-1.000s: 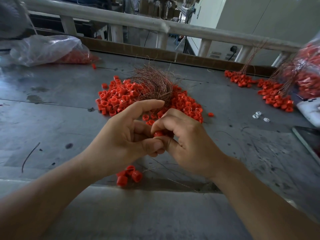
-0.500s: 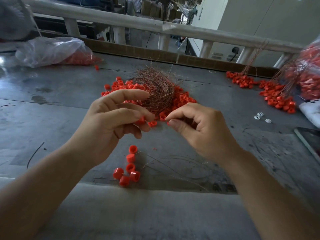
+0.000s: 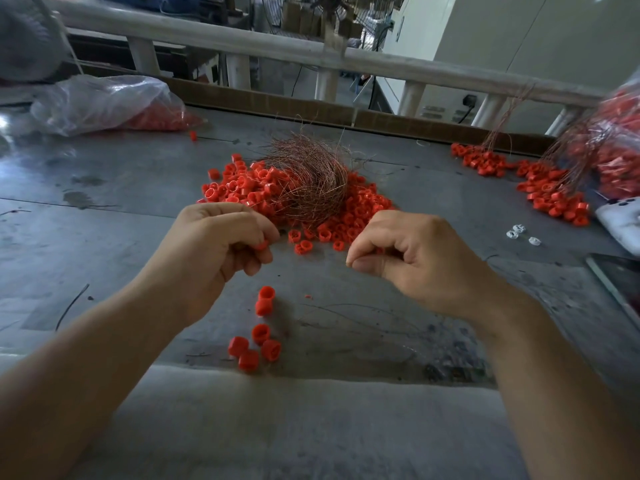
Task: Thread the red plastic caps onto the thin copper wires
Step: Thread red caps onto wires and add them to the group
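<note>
A single red cap (image 3: 261, 244) sits pinched in the curled fingertips of the left hand (image 3: 221, 251), just in front of the tangle of copper wires (image 3: 308, 178) and towards its left. The right hand (image 3: 415, 258) hovers in front of the tangle towards its right, thumb tip pressed against the forefinger and the other fingers curled. Whether a wire runs between them is too fine to tell. The tangle lies on top of a heap of red caps (image 3: 360, 209) that spreads out on both sides of it. Nearer the person than the tangle, between the forearms, six more caps (image 3: 260, 333) lie on the grey table (image 3: 104, 188). Far left of the tangle is a clear bag of caps (image 3: 110, 102). Far right are bunches of caps on wires (image 3: 550, 192).
</note>
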`<move>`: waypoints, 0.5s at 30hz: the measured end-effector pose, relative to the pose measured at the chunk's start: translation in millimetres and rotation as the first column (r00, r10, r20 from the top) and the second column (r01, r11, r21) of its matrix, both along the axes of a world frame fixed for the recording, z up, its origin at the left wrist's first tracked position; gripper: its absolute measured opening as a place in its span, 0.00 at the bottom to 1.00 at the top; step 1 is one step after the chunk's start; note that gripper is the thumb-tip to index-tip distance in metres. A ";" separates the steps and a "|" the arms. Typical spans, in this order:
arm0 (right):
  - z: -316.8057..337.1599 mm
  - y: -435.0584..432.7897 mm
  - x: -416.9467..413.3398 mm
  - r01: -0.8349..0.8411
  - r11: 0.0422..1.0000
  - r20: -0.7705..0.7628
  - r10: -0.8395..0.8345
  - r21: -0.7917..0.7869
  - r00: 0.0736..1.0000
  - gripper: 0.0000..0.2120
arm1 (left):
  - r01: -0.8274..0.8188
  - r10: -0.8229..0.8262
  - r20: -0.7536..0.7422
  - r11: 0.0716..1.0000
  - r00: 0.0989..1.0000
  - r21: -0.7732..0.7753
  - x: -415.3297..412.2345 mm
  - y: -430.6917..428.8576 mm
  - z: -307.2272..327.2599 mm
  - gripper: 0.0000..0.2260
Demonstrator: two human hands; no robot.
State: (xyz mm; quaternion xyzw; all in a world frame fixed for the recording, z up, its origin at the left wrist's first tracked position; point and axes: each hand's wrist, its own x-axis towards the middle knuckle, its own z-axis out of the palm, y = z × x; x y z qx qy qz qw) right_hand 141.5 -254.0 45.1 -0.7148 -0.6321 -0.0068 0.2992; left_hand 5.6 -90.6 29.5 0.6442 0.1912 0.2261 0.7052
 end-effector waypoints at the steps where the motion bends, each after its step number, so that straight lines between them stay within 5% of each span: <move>1: -0.6 -0.2 -0.1 -0.021 0.999 0.016 0.022 -0.029 1.000 0.02 | -0.003 0.003 -0.006 1.000 1.000 0.005 0.6 0.1 -0.4 0.21; 6: -4.0 -0.2 4.9 0.091 0.990 -0.003 -0.092 -0.110 0.996 0.02 | 0.035 -0.019 -0.083 0.979 0.996 0.198 0.0 1.9 -5.7 0.16; 10: -8.2 0.0 7.4 0.132 0.948 0.032 -0.128 -0.289 0.991 0.03 | 0.129 0.032 -0.241 0.771 0.970 0.624 0.0 0.4 -15.6 0.12; 15: -11.5 0.7 4.1 0.104 0.898 0.012 -0.109 -0.428 0.994 0.05 | 0.273 0.023 -0.371 0.634 0.928 0.723 2.7 -1.4 -20.3 0.13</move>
